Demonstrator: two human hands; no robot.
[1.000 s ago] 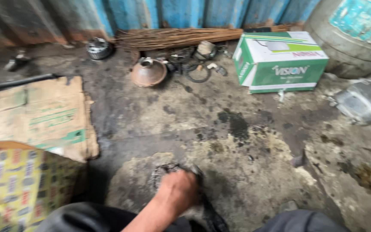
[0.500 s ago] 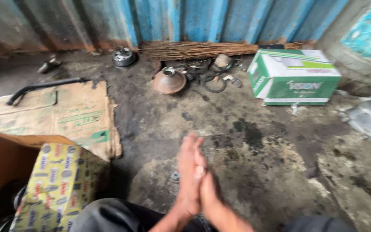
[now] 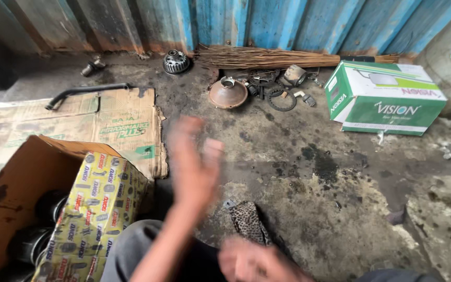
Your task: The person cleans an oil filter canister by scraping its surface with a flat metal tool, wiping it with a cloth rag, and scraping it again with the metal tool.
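View from a head camera, looking down at a stained concrete floor [image 3: 314, 172] in front of a seated person's knees.

The left hand [image 3: 194, 162] is raised above the floor, blurred, with the fingers apart and nothing in it. The right hand [image 3: 251, 261] is low at the bottom edge, also blurred. Whether it is spread or closed cannot be told, and nothing shows in it. The two hands are apart.

The nearest thing is a spotted cloth [image 3: 247, 219], which lies crumpled on the floor just ahead of the right hand and below the left. Neither hand touches it. As a judgement, this is a pause between grips, and a reach for the cloth would only need a short drop of either hand.

To the left of the left hand stands an open cardboard box [image 3: 22, 172], with a yellow printed carton [image 3: 97, 209] leaning in it. The carton's edge is near the left forearm. Beyond the box lies flattened cardboard [image 3: 116, 122].

Ahead of the hands there is bare floor with room to move. Well beyond them, a copper-coloured dome [image 3: 227, 93], a gear [image 3: 176, 61] and a broom [image 3: 267, 56] lie along a blue metal wall [image 3: 288, 21]. A green and white box [image 3: 387, 96] sits far ahead to the right.
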